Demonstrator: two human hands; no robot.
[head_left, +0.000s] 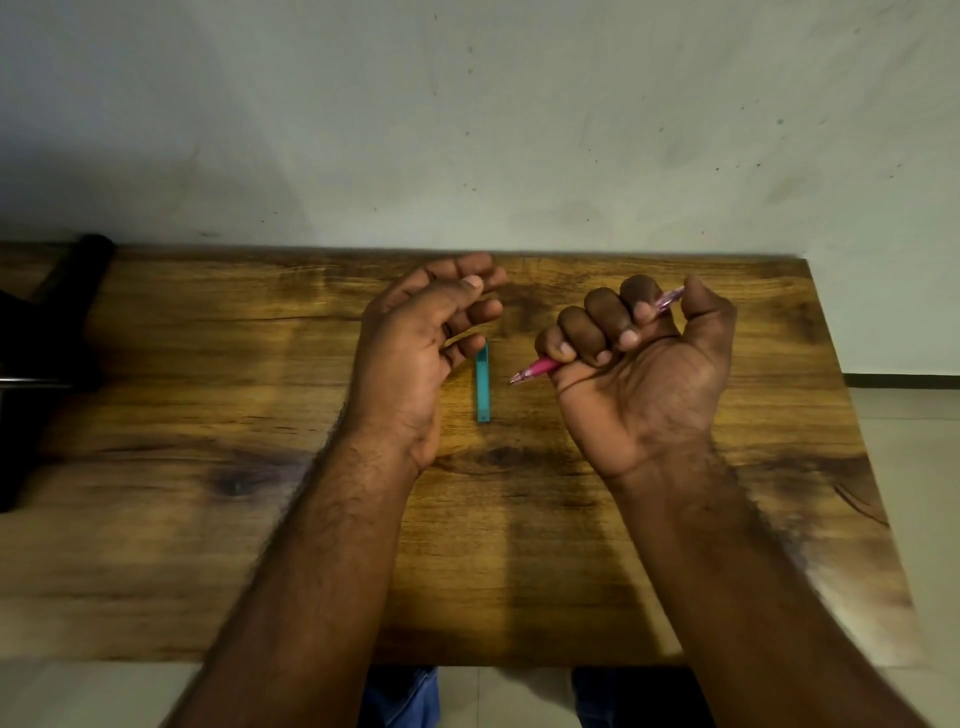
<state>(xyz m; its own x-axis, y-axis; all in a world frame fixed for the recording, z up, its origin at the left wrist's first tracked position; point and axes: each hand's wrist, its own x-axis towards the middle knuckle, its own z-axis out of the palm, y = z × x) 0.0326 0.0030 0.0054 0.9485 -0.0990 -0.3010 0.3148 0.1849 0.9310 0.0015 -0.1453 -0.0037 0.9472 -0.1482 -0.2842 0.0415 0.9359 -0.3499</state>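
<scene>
Pink plastic pen (540, 368) in right hand's (644, 374) fist.

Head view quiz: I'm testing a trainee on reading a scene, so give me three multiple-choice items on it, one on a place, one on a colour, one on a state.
1. Where does the teal cap lie?
A. on the wooden table between the two hands
B. inside the right fist
C. on the floor

2. What colour is the pen in the right hand?
A. black
B. pink
C. yellow

3. What is the state of the left hand?
A. clenched round the pen
B. flat on the cap
C. loosely curled and holding nothing

Answers:
1 A: the cap rests on the table in the gap between the hands.
2 B: the tip and the far end sticking out of the fist are both pink.
3 C: the palm shows and its fingers hang relaxed, with nothing in them.
</scene>
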